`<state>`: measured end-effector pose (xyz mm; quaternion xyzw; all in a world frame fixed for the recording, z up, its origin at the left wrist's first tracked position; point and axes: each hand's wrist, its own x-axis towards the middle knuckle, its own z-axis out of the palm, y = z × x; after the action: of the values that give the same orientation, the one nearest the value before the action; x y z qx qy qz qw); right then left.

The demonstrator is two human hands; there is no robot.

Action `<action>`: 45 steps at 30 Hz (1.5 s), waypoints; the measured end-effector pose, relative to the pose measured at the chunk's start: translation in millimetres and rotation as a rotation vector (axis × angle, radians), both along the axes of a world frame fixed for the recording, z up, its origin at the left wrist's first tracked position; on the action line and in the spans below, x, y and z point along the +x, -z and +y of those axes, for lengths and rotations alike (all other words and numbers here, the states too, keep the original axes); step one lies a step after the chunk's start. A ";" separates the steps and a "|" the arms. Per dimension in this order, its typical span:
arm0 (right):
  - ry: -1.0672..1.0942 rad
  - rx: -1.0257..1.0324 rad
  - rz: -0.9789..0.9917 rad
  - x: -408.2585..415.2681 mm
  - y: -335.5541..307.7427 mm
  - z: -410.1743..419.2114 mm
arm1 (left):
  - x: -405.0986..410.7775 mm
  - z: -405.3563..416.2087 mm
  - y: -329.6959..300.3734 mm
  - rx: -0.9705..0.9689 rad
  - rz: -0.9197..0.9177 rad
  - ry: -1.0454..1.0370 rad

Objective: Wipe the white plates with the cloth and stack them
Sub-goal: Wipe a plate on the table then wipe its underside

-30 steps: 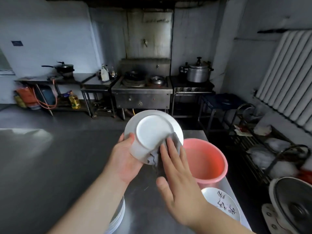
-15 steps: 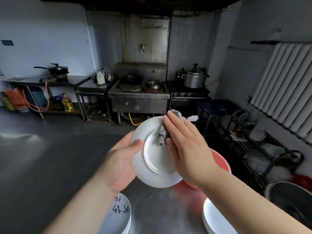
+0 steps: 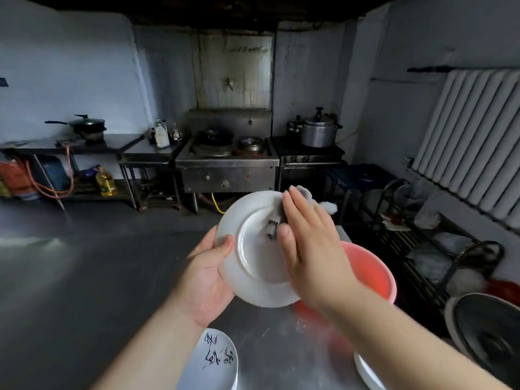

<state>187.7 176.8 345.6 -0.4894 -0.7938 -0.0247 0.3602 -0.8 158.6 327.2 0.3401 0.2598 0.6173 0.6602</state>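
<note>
The plate [image 3: 254, 266] is still gripped at its rim by the left hand [image 3: 206, 280]; the cloth [image 3: 274, 226] is pressed by the flat right hand [image 3: 312, 249], hardly moved since before.

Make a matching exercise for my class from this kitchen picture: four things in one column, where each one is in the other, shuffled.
Things:
1. white plate
2. cloth
3. pink basin
4. patterned plate

Places:
A. under the right hand, pressed on the plate
B. on the counter, below the left forearm
C. held by the left hand
D. on the counter, behind the right forearm

Pairs: 1-C, 2-A, 3-D, 4-B
</note>
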 end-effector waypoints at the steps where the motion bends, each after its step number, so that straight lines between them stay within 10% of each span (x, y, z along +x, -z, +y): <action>1: -0.024 -0.016 0.010 0.3 -11.8 9.3 | -1.5 -1.1 0.8 0.000 0.011 0.010; 21: -0.016 0.002 0.600 -45.2 54.3 -4.5 | -19.0 17.6 17.0 -0.031 -0.177 0.036; 34: -0.035 -0.133 0.222 -32.9 76.6 -11.3 | -13.9 35.8 27.5 -0.076 -0.124 0.022; 45: 0.034 -0.035 0.408 -29.8 67.5 -4.7 | 14.8 39.9 24.5 -0.117 -0.142 0.170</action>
<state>157.9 172.1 278.0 -0.5040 -0.6961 0.0828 0.5047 13.9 198.5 302.7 0.2772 0.2180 0.5655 0.7456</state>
